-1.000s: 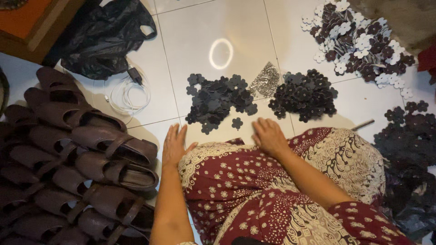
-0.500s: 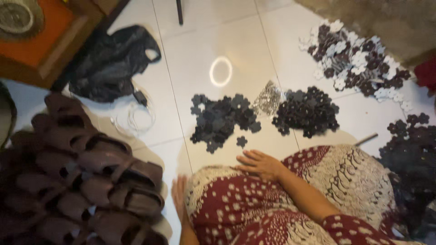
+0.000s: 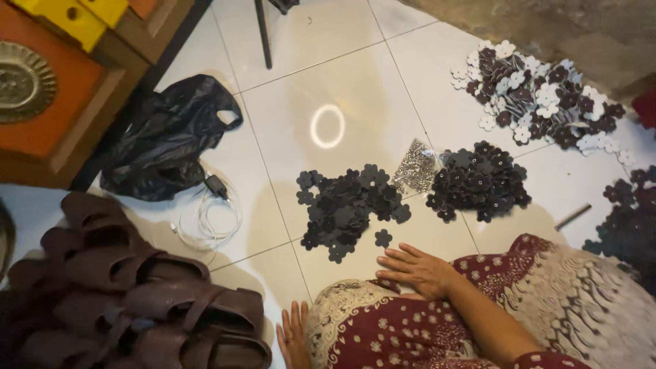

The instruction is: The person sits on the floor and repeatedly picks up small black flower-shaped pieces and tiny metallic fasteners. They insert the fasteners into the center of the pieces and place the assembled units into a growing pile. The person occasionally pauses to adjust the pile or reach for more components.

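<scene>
Fingers [image 3: 400,260] on the right hand [image 3: 418,270] are spread flat and loose, holding nothing, resting on the edge of the patterned maroon cloth [image 3: 424,328] over the lap, tips just short of one stray dark flower cutout [image 3: 383,238] on the tile. The left hand [image 3: 292,336] is down at the bottom edge, palm on the floor, fingers straight and empty too, right beside the cloth.

Only the one head view, so that's all I've got. The nearest pile of dark flower cutouts [image 3: 348,208] sits on the white tile floor [image 3: 355,82] just ahead of the right hand, with a small clear bag of shiny bits [image 3: 415,167] between it and a second dark heap [image 3: 478,181].

What could go sideways, I reckon: the floor is glossy, the cutouts look thin and flat, so a sweep of the cloth or wrist could scatter them or mix the two heaps. That little bag could spill as well.

Stacked brown sandals [image 3: 137,294] look rubbery and matte. A crinkly black plastic bag [image 3: 164,143] lies beyond a white coiled cable [image 3: 212,219].
</scene>
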